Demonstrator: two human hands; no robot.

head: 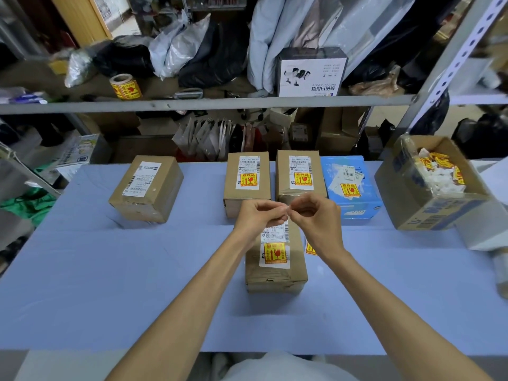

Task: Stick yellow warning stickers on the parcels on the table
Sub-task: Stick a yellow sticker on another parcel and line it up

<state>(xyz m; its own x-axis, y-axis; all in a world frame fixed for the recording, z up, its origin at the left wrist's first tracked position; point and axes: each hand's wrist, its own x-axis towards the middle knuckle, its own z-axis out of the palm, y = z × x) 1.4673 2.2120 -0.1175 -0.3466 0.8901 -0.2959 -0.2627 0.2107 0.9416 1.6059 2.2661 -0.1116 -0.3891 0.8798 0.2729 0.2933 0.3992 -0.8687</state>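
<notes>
Here, a blue table [110, 284] carries an open carton [406, 204] of peeled backings at the right, and five parcels. The left parcel [147, 188] bears no yellow sticker. At the back, the middle parcel [247, 185], brown parcel [299, 171] and blue parcel [354, 199] each have one. So does the near parcel [275, 276], under the hands. Left hand [259, 215] and right hand [316, 215] meet above it, fingers curled, pinching a small pale scrap [286, 209] between them. A loose sticker [310, 247] lies beside the right wrist.
</notes>
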